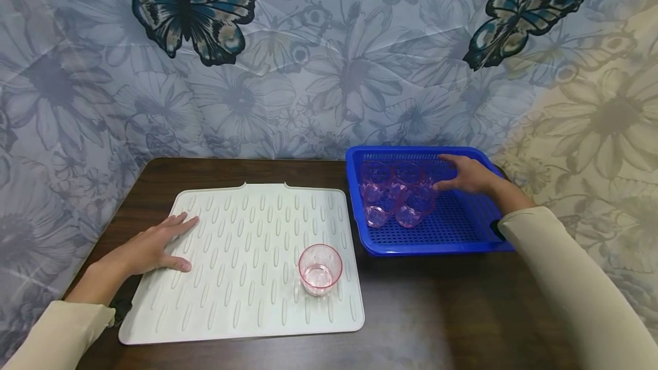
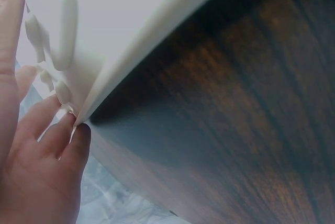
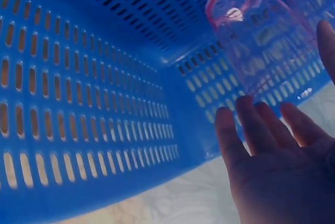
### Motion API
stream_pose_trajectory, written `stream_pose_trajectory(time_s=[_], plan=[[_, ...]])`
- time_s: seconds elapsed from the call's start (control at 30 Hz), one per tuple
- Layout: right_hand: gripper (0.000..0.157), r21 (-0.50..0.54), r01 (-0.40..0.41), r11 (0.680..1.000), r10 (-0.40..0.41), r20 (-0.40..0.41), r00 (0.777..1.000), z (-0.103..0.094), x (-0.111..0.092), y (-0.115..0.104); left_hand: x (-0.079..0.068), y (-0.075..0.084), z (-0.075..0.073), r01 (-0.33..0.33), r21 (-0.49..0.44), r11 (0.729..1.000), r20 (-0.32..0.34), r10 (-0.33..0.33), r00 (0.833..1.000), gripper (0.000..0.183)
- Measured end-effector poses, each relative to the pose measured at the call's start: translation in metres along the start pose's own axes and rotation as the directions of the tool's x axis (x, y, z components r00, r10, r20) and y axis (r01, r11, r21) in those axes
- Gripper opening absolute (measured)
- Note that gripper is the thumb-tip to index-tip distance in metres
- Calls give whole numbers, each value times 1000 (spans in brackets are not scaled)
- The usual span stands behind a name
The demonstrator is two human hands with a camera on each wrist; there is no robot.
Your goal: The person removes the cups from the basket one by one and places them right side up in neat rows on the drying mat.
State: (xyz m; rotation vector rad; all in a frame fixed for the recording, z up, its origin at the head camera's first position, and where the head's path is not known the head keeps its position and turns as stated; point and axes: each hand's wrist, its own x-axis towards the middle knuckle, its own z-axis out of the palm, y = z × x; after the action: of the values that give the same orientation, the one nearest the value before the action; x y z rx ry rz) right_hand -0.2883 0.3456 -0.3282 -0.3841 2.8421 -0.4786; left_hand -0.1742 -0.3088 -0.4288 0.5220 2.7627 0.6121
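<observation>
My left hand [image 1: 146, 248] rests with fingers spread on the left side of a white ribbed drying mat [image 1: 226, 324]. In the left wrist view, that hand's fingers [image 2: 42, 150] lie by the mat's edge. One clear drinking glass with a pink rim [image 1: 320, 273] stands upright on the mat's right part. My right hand [image 1: 470, 177] reaches into a blue plastic basket [image 1: 437, 248], fingers apart, beside several pink-tinted glasses [image 1: 413, 207]. In the right wrist view, its spread fingers are close to a glass [image 3: 256, 41]; whether they touch it I cannot tell.
Mat and basket sit side by side on a dark brown wooden table [image 1: 401, 313]. A flowered cloth with butterflies [image 1: 354, 84] hangs behind the table. The glasses fill the basket's left part, and its perforated floor shows on the right.
</observation>
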Motion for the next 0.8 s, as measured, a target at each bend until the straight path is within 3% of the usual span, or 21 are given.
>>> stream_pose_trajectory(time_s=[0.37, 0.63, 0.8], plan=[[79, 13, 13, 1000, -13, -9, 1000, 5, 5, 2, 0, 0, 0, -8, -18, 1000, -5, 8, 1000, 111], [88, 34, -34, 999, 37, -112, 993, -5, 3, 0, 1, 1, 0, 3, -13, 1000, -1, -3, 1000, 111], [87, 52, -9, 999, 19, -196, 980, -17, 0, -8, 1, 1, 0, 10, -13, 1000, 4, -10, 1000, 111]])
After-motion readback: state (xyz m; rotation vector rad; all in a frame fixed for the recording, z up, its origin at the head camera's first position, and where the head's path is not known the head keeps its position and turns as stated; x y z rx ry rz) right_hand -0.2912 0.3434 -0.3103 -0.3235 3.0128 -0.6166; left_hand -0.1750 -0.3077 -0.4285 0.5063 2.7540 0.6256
